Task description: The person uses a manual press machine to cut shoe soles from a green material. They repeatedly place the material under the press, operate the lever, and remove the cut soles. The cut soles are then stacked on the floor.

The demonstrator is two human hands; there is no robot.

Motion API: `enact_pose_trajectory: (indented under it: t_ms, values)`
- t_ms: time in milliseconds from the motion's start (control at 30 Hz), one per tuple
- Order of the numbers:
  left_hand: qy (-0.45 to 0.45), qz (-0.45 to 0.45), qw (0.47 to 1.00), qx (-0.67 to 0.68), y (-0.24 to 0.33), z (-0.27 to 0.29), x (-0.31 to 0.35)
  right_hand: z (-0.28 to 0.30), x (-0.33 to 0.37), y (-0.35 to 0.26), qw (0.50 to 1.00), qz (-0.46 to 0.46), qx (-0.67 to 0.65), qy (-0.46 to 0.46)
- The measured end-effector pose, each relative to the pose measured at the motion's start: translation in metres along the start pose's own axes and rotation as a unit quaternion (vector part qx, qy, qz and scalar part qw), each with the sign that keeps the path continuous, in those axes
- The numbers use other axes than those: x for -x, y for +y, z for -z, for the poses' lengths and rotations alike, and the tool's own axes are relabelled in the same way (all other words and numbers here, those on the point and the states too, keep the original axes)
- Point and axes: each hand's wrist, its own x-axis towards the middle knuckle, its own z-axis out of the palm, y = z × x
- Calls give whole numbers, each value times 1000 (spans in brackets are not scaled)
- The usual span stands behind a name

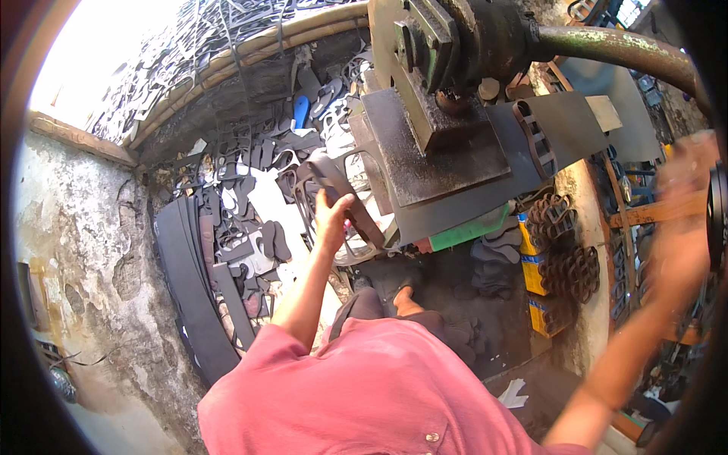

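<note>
My left hand (334, 218) is closed around a long dark strip (350, 199), left of the press. Cut-out sheet scraps with sole-shaped holes hang around that strip. A heavy press head (436, 83) with a flat dark metal plate (440, 163) stands over a dark grey sheet (572, 125). On this sheet, right of the plate, rests a sole-shaped metal cutting die (535, 140) with crossbars. My right hand (686, 178) is raised at the far right, apart from the die and near a dark round rim; motion smears its fingers.
Sole pieces and scraps (265, 243) litter the left side beside long dark strips (193, 280). Stacked sole-shaped pieces (497, 262), yellow-and-blue boxes (533, 273) and more dies (572, 273) sit below the press. A green pipe (614, 45) curves across the upper right. A rough wall (83, 227) stands left.
</note>
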Motion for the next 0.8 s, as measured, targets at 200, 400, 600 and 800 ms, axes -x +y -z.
enact_pose_trajectory:
  t_ms: [200,400,600,800]
  values:
    - [13,34,999,-25,89,-106,73,-196,165,-163,874,-130,-450,-130]
    - [-143,-160,968,-133,88,-149,102,-264,181,-103,855,-414,-310,27]
    - [46,47,968,-240,-30,-86,35,-385,138,99,859,-463,-200,-85]
    - [-28,160,982,-100,-41,-101,0,-485,153,228,935,-343,-88,-23]
